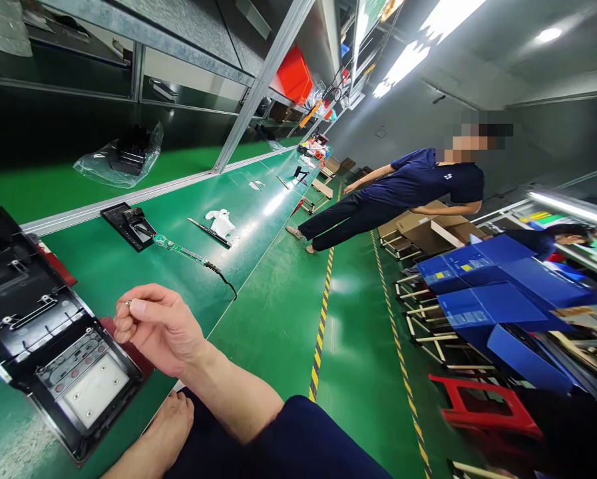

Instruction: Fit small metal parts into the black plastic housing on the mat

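Above green bench (128, 266), right hand (161, 329) curled, fingers (128, 318) pinching screw (127, 303)

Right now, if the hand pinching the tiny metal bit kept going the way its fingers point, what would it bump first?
Probably the black plastic housing: the right hand points its fingers left, holding the small metal piece beside it. Depth is hard to judge.

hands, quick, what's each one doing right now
Right hand: closed, pinching a small metal part.
Left hand: at the table edge, fingers hidden, cannot tell.
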A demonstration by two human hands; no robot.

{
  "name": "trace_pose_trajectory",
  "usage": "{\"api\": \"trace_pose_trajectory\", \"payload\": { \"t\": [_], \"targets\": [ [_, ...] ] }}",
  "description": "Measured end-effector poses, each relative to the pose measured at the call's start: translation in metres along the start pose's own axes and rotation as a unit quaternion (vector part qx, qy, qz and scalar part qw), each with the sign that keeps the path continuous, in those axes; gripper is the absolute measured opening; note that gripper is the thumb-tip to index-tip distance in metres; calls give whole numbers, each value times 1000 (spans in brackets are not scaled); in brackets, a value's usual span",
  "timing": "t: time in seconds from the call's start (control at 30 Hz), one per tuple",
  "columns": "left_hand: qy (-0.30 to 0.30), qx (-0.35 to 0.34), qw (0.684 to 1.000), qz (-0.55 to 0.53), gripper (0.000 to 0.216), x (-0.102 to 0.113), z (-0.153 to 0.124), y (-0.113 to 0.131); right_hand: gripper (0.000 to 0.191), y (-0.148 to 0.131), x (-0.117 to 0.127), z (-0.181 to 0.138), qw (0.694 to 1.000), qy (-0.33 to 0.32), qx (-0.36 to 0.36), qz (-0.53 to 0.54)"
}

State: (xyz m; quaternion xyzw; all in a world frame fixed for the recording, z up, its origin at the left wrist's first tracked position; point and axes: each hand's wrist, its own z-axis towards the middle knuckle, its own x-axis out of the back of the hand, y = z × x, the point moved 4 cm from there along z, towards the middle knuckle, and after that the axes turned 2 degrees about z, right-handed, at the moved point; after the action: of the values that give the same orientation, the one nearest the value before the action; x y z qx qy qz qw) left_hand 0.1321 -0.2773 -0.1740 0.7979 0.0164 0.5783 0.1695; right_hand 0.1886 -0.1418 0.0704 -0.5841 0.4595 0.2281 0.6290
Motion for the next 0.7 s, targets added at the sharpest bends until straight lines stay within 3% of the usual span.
{"api": "trace_pose_trajectory", "payload": {
  "t": [0.07,0.2,0.4,0.7],
  "targets": [
    [-61,12,998,-17,46,13,-6,1,25,-2,-4,-2,1000,-21,-7,9],
    [-128,14,991,-43,60,48,-24,6,20,-1,-7,-3,998,-43,-32,35],
    [-150,40,984,-84,48,97,-39,-5,11,-2,4,10,993,-86,-47,58],
    [-130,13,991,-31,46,89,-35,-8,8,1,12,13,991,-110,-54,60]
  ]
}}
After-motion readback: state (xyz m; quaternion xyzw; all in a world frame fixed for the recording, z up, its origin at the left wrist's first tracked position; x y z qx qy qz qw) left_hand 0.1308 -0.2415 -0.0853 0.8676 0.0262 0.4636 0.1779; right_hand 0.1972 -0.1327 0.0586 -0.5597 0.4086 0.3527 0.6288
